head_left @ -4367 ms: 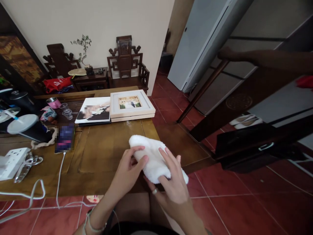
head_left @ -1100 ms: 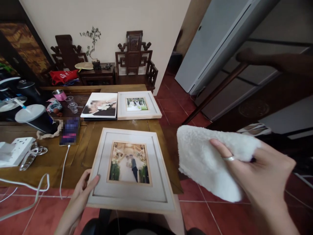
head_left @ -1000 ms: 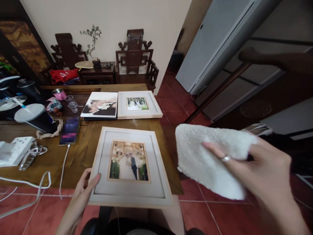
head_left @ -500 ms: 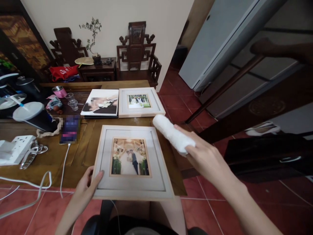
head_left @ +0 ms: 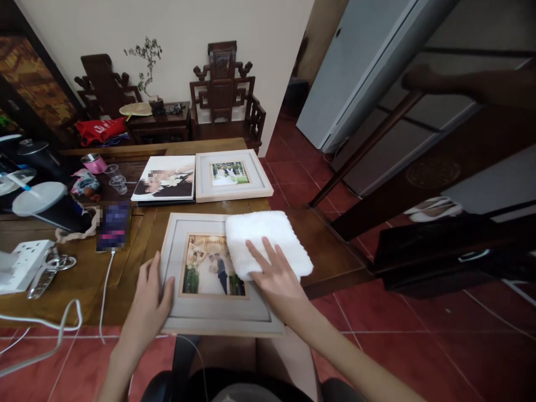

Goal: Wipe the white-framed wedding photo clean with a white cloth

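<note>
A light-wood picture frame [head_left: 226,324] with a wide pale mat and a photo of a couple lies at the near edge of the table, partly past it. My left hand [head_left: 148,301] grips its left side, the thumb on the front and the fingers along the outer edge. A fluffy white cloth [head_left: 272,226] lies spread over the frame's upper right part and hangs past its right side. My right hand [head_left: 278,279] holds the cloth down from above, fingers stretched across it. The cloth covers the photo's right edge.
Behind lie a second framed photo [head_left: 263,173] and a white photo album [head_left: 161,192]. To the left are a phone [head_left: 114,226] on a charging cable, a lidded cup [head_left: 46,206], a power strip [head_left: 27,265] and a clear clip [head_left: 48,271]. A wooden chair [head_left: 221,84] stands beyond.
My right hand has brought the cloth left and down onto the frame; the cloth was rolled up above the table and now lies flat. My left hand has shifted slightly up the frame's side.
</note>
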The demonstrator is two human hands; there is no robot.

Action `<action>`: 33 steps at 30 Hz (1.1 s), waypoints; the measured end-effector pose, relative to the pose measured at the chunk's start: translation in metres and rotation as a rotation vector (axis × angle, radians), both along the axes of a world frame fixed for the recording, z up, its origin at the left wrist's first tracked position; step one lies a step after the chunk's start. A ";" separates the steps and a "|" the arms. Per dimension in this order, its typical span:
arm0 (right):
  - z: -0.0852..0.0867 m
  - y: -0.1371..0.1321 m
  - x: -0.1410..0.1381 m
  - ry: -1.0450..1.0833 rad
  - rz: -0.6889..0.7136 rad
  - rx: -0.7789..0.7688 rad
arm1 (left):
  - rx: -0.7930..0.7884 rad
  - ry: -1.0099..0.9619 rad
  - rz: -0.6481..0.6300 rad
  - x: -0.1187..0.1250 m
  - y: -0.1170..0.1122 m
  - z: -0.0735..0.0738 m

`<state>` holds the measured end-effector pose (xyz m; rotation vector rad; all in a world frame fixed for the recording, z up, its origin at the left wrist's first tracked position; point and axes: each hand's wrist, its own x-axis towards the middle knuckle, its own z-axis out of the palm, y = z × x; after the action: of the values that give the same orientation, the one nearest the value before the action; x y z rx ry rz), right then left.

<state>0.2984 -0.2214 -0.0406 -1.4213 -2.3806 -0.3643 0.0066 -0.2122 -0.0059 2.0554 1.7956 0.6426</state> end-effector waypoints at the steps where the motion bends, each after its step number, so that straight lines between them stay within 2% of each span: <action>1: -0.002 0.001 0.002 0.021 0.007 -0.011 | 0.019 -0.021 -0.079 -0.001 0.005 -0.001; 3: -0.001 0.005 0.005 0.061 0.023 -0.047 | 0.042 -0.038 -0.200 -0.004 0.016 -0.003; 6: 0.008 0.019 0.007 0.123 0.041 -0.116 | 0.122 -0.036 -0.274 -0.004 0.035 -0.006; 11: 0.013 0.044 0.003 0.207 0.032 -0.137 | 0.206 -0.042 -0.299 0.001 0.059 -0.016; 15: 0.013 0.052 0.007 0.317 0.002 -0.085 | 0.208 -0.030 -0.305 0.001 0.065 -0.018; 17: 0.023 0.055 0.007 0.389 -0.037 0.009 | 0.204 -0.015 -0.316 0.000 0.066 -0.017; 20: 0.048 0.067 -0.005 0.377 -0.032 0.142 | 0.210 -0.001 -0.338 -0.001 0.067 -0.018; 22: 0.064 0.081 -0.026 0.273 0.044 0.122 | 0.219 -0.003 -0.342 -0.001 0.069 -0.020; 24: 0.072 0.096 -0.052 0.102 0.152 0.009 | 0.227 -0.005 -0.337 -0.001 0.071 -0.023; 27: 0.065 0.114 -0.088 -0.149 0.257 -0.157 | 0.238 -0.003 -0.331 -0.002 0.073 -0.025; 29: 0.053 0.122 -0.099 -0.203 0.250 -0.193 | 0.249 -0.004 -0.330 -0.003 0.073 -0.025; 31: 0.043 0.126 -0.096 -0.190 0.207 -0.202 | 0.263 -0.011 -0.325 -0.003 0.072 -0.025; 33: 0.037 0.128 -0.079 -0.178 0.150 -0.214 | 0.273 -0.019 -0.313 -0.004 0.071 -0.025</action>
<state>0.2192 -0.0937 -0.0036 -1.3348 -2.7211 -0.2102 0.0030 -0.1407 -0.0307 2.4305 1.3923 0.8464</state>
